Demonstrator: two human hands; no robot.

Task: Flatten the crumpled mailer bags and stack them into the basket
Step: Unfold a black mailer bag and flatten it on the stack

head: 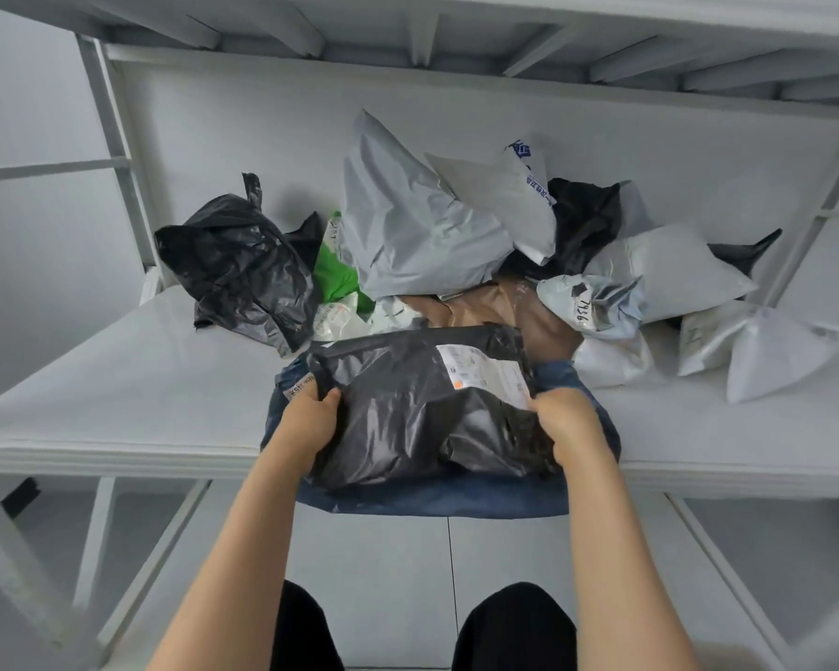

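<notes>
A black mailer bag (408,409) with a white shipping label lies on top of a dark blue basket (437,501) at the shelf's front edge. My left hand (311,418) grips the bag's left edge. My right hand (565,421) grips its right edge just below the label. The bag is wrinkled but spread fairly wide between both hands. Behind it lies a pile of crumpled mailers: a black one (238,268) at the left, a large grey one (408,225) in the middle, a brown one (495,307), and several white ones (674,268) at the right.
Everything sits on a white shelf (117,380) inside a white metal rack, with another shelf close overhead. A green bag (333,278) peeks out between the black and grey mailers. Below are the grey floor and my dark trouser legs.
</notes>
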